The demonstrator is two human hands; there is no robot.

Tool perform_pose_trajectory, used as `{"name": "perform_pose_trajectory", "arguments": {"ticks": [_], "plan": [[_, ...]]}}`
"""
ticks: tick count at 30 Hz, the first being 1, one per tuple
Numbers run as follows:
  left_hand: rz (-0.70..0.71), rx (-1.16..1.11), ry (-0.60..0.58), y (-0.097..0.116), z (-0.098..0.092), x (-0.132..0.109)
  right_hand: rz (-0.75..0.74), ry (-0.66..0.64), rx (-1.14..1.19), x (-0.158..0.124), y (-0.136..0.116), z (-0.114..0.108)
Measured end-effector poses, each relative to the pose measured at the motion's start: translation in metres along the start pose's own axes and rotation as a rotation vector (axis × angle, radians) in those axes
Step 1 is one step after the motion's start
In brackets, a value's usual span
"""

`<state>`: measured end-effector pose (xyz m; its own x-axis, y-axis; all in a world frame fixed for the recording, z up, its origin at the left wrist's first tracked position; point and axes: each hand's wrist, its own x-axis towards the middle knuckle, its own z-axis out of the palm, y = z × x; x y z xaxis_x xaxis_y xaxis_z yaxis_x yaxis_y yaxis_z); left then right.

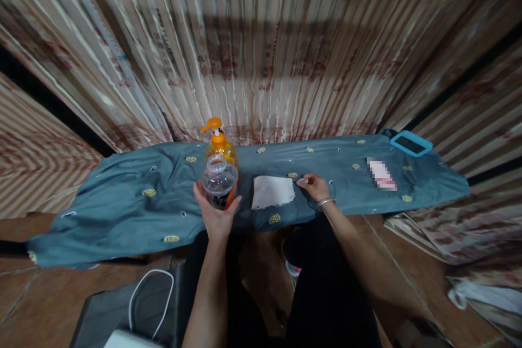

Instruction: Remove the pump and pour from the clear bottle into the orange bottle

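Note:
My left hand (pixel 216 214) is wrapped around a clear plastic bottle (pixel 220 176) with a dark and orange label. The bottle stands upright, and no cap shows on its neck. Just behind it is an orange pump bottle (pixel 221 144), partly hidden. Between my hands lies a white cloth (pixel 272 192) with frayed edges. To the right of the cloth, my right hand (pixel 317 188) pinches a small whitish cap-like piece (pixel 302 180) between thumb and fingers, low over the table covering; its exact kind is too small to make out.
A blue-green patterned cloth (pixel 134 196) covers the narrow table. On its right side lie a blurred pinkish-white packet (pixel 381 174) and a blue-framed object (pixel 411 143). Striped curtains (pixel 261 54) hang close behind. A white cable (pixel 131 304) curves at the lower left.

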<state>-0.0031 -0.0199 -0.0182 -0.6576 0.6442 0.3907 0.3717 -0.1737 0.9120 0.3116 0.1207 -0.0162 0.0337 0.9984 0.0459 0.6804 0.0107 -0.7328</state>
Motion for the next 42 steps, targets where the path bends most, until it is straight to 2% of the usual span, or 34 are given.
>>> {"name": "perform_pose_trajectory", "arguments": {"ticks": [4, 10, 12, 15, 18, 21, 26, 28, 30, 34, 38, 42], "plan": [[0.015, 0.029, 0.032, 0.006, -0.016, -0.014, 0.120, -0.040, -0.164, 0.003, 0.008, -0.003], [0.043, 0.088, 0.107, 0.011, -0.045, -0.067, 0.092, -0.020, -0.274, -0.004, 0.004, -0.001], [0.046, 0.134, 0.052, 0.010, -0.047, -0.083, 0.061, 0.015, -0.269, -0.008, 0.000, 0.001], [0.074, 0.175, -0.081, 0.007, -0.038, -0.097, -0.033, 0.061, -0.211, -0.018, -0.016, 0.003], [0.087, 0.146, -0.232, 0.003, -0.024, -0.099, -0.198, 0.022, -0.085, -0.029, -0.055, 0.011], [0.065, 0.114, -0.327, -0.005, -0.011, -0.099, -0.395, -0.100, 0.078, -0.028, -0.116, 0.026], [0.043, 0.088, -0.350, -0.013, -0.006, -0.105, -0.622, -0.246, 0.226, -0.004, -0.220, 0.051], [0.032, 0.088, -0.357, -0.014, -0.006, -0.108, -0.655, -0.287, 0.235, 0.006, -0.247, 0.058], [0.023, 0.082, -0.361, -0.013, -0.007, -0.109, -0.673, -0.318, 0.220, 0.012, -0.263, 0.063], [0.032, 0.048, -0.377, -0.011, -0.006, -0.108, -0.679, -0.329, 0.177, 0.017, -0.270, 0.066], [0.046, 0.038, -0.379, -0.012, -0.004, -0.108, -0.674, -0.274, 0.197, 0.024, -0.259, 0.063], [0.062, 0.042, -0.391, -0.013, -0.005, -0.108, -0.676, -0.186, 0.262, 0.035, -0.246, 0.049]]}}
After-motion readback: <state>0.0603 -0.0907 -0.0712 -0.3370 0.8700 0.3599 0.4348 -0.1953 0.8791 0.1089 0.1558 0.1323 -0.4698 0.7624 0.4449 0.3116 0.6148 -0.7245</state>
